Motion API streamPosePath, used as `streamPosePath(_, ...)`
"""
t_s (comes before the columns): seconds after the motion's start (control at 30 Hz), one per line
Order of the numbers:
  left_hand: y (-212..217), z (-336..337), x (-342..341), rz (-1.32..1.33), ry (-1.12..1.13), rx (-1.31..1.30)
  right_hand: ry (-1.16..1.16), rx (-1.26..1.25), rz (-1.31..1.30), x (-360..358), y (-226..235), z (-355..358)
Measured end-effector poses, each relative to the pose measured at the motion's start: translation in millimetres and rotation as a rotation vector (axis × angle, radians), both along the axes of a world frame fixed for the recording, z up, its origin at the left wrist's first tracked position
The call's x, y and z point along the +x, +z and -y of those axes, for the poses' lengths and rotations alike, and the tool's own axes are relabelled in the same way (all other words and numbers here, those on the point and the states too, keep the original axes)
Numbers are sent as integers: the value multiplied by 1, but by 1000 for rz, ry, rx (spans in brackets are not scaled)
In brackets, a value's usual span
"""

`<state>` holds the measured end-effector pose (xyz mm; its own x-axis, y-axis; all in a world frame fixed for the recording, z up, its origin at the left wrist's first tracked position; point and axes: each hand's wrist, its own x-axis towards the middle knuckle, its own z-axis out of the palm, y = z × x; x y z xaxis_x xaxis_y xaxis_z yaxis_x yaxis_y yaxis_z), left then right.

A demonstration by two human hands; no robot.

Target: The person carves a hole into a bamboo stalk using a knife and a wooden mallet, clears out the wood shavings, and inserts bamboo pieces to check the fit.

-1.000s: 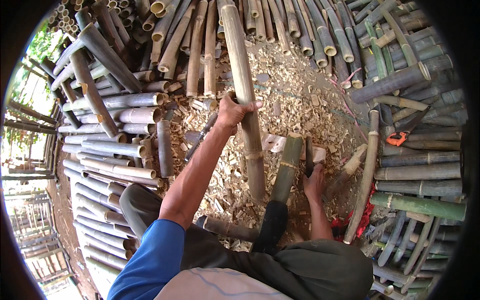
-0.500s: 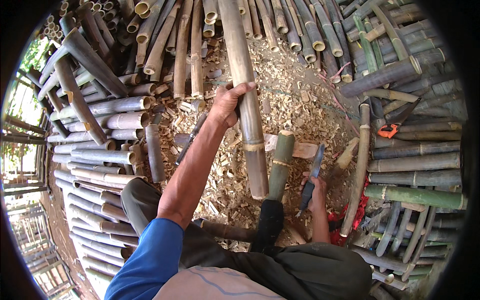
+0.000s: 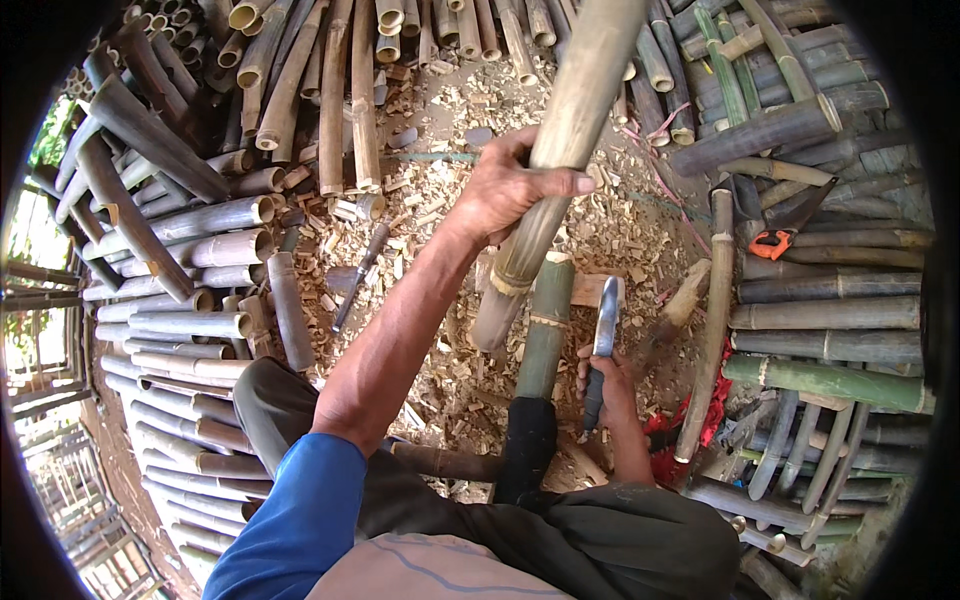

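My left hand [image 3: 515, 190] is wrapped round a thick tan bamboo pole [image 3: 580, 105]. The pole slants up to the far right, and its lower end hangs over the chip-covered ground. In my right hand [image 3: 618, 395] is a knife [image 3: 606, 325] with a dark handle, its broad blade pointing up and away from me. Between the two hands stands a short green bamboo piece [image 3: 543, 350], with a black covering [image 3: 529, 435] around its near part. The knife is apart from the pole, to the right of the green piece.
Bamboo lengths are stacked at the left [image 3: 190, 325] and right [image 3: 830, 315], with more poles [image 3: 365, 100] along the far side. A saw with an orange handle [image 3: 771, 243] rests at the right. A dark, slim tool [image 3: 360, 280] lies on the wood chips [image 3: 425, 245] left of my forearm.
The pole in my left hand has swung so its far end leans right and its near end has shifted left and away. My right hand and knife have moved slightly left, blade more upright.
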<state>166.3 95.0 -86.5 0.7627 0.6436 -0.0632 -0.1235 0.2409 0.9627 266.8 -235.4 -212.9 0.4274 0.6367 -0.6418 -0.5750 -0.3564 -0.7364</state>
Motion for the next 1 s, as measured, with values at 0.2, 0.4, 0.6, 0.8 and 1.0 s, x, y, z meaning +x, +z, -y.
streamPosePath(0.2,1,-14,4,167,22,-323,55,-4,9,-13,8,2)
streamPosePath(0.4,-24,-9,-1,68,154,-319,17,16,-86,-31,18,7)
streamPosePath(0.6,-26,-11,-6,85,200,-301,17,279,-239,-37,18,4)
streamPosePath(0.8,-23,-14,-16,53,238,-320,-11,203,-26,-31,36,-8)
streamPosePath(1.0,-61,85,-9,-153,220,-332,13,65,456,-28,29,-2)
